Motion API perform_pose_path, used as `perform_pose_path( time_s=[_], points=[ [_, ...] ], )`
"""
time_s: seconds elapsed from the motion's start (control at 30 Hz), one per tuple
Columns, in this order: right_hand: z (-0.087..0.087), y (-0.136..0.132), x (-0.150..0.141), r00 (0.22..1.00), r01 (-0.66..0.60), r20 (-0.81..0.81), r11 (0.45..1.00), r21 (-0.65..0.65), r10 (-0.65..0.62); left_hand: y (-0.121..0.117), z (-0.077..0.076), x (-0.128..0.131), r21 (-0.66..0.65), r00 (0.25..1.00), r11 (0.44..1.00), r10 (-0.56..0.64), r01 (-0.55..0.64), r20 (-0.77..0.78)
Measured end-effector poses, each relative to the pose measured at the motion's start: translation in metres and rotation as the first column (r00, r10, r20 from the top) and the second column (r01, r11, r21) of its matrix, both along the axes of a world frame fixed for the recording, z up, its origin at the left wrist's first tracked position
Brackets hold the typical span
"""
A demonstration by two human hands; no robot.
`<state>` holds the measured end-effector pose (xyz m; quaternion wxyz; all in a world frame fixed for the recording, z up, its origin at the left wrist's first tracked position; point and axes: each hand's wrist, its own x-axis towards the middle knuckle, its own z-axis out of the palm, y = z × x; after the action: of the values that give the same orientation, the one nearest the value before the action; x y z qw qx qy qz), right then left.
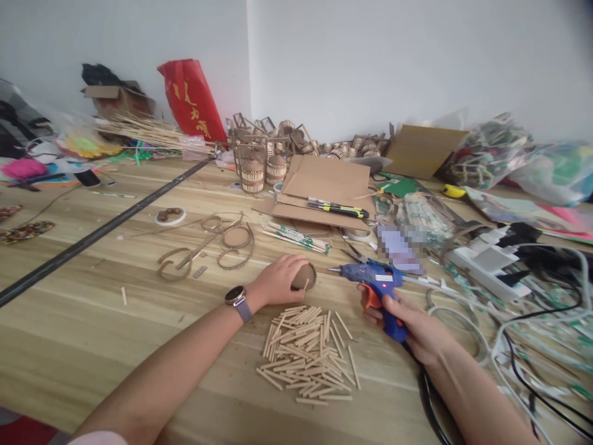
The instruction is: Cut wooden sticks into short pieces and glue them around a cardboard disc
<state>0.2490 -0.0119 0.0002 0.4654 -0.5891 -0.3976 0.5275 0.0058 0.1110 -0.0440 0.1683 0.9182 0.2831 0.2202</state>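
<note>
My left hand (280, 281) curls around a small round brown cardboard piece (302, 278) on the table, and one short stick stands at its near edge. My fingers partly hide that piece. In my right hand (403, 315) is a blue glue gun (370, 275) with an orange trigger and a small red light. Its nozzle points left toward the cardboard piece, with a gap between them. Just below my left hand lies a loose pile of short wooden sticks (308, 355).
Cardboard sheets (324, 185) with cutters on top lie beyond my hands. Small stick-sided buckets (252, 176) stand behind. Curled cardboard strips (176, 264) lie left. On the right are a white power strip (486, 266), tangled cables and pliers (354, 252). A long black bar (106, 228) crosses the left side.
</note>
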Motion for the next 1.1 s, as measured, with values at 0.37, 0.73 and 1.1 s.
perform_pose_path(
  time_s=[0.37, 0.73, 1.1],
  points=[
    [-0.013, 0.004, -0.012, 0.87, -0.134, 0.481, 0.991, 0.022, 0.108, 0.0, -0.003, 0.0, 0.033, 1.0, 0.999, -0.014, 0.015, -0.026],
    [-0.015, 0.006, -0.02, 0.674, -0.239, 0.728, 0.97, 0.054, 0.126, 0.0, -0.002, -0.001, 0.044, 0.999, 0.999, -0.011, 0.013, -0.042],
    [-0.012, 0.006, -0.029, 0.604, -0.261, 0.792, 0.961, 0.088, 0.091, 0.0, -0.002, 0.0, 0.065, 0.999, 0.998, -0.005, 0.009, -0.053]
  ],
)
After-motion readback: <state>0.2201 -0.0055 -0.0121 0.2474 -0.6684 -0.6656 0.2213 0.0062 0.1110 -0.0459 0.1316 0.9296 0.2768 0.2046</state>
